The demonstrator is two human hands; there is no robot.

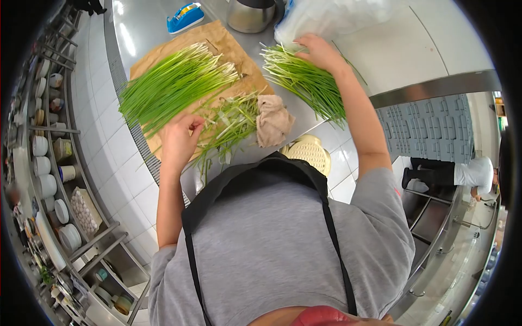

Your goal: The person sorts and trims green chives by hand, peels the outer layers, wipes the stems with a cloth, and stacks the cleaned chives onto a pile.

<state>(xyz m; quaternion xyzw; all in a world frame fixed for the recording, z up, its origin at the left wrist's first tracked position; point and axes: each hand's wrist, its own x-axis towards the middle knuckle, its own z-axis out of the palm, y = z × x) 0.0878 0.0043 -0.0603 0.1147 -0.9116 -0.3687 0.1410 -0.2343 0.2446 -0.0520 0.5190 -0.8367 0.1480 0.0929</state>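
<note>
On the brown paper (217, 33) lies a large bunch of long green stalks (174, 81) with white ends. My left hand (182, 133) is over the paper's near edge, its fingers curled together beside the loose trimmings (234, 119); whether it pinches a scrap is too small to tell. A crumpled beige cloth (273, 120) sits right of the trimmings. My right hand (319, 52) rests at the white ends of a second green bunch (304, 81), fingers partly spread, touching its top, next to a clear plastic bag (337, 22).
A blue tape dispenser (185, 18) and a metal jug (251, 14) stand at the counter's back. A cream woven stool (308, 155) is below the front edge. Shelves with bowls (47, 185) line the left; another person (473, 173) is at far right.
</note>
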